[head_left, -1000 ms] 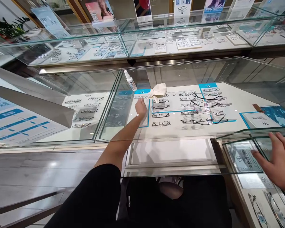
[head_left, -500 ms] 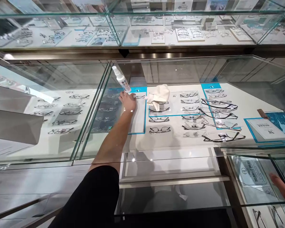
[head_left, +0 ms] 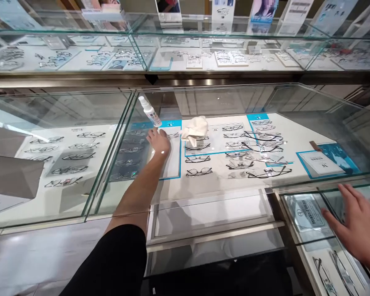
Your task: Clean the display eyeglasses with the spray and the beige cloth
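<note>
My left hand [head_left: 158, 142] reaches far out over the glass display case, back of the hand up, fingers extended and a little apart, with nothing seen in it. Just beyond its fingertips is a white spray bottle [head_left: 150, 113]; whether they touch it I cannot tell. To the right of this hand lies a crumpled cream cloth [head_left: 195, 128]. My right hand [head_left: 356, 224] is at the right edge, fingers spread and holding nothing, over the glass of a lower case. Below it, a pair of eyeglasses [head_left: 323, 275] shows through the glass.
Several rows of eyeglasses [head_left: 199, 172] lie inside the case on white and blue display boards. A blue-edged card [head_left: 323, 162] lies at right. Grey box-like panels [head_left: 15, 174] stand at left. Another glass case [head_left: 234, 61] with frames and signs runs along the back.
My right hand has come further into view from the right edge, fingers spread. The view has shifted, while my left hand stays beside the spray bottle. Bottle and cloth keep their places.
</note>
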The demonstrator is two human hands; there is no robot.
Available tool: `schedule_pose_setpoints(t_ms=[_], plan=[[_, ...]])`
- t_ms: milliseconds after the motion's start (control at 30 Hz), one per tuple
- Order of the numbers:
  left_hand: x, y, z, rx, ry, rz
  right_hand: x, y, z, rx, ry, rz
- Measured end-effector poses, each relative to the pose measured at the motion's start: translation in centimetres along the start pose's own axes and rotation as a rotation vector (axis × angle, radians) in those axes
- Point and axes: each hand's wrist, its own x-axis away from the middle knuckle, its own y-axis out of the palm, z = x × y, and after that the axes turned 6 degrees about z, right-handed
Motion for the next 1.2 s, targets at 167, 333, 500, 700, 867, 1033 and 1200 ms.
schedule_pose_setpoints(t_ms=[167,333,500,700,867,1033,1200], plan=[[3.5,-2.9,1.6,0.03,0.198,0.027,-0.5,-0.9,-1.1,-0.065,0.011,-0.023],[9.7,-5.8,3.6,0.11,0.455,-0.018,-0.7,-1.1,-1.9,-0.069,0.019,-0.023],[16.8,-8.9,5.6,0.292,0.73,-0.132,-0.8,-1.4,-2.4,-0.111,0.035,-0.009],[23.2,-15.0,8.5,0.504,0.922,-0.479,-1.0,-1.6,-2.5,-0.171,0.058,-0.02],[26.0,-19.4,12.1,0.619,0.863,-0.641,-1.2,-1.7,-2.6,-0.201,0.074,-0.051],[27.7,-23.2,16.3,0.67,0.806,-0.674,-1.4,-1.7,-2.7,-0.203,0.087,-0.077],[27.5,-28.4,21.1,0.733,0.801,-0.677,-1.6,-1.4,-2.7,-0.219,0.095,-0.099]])
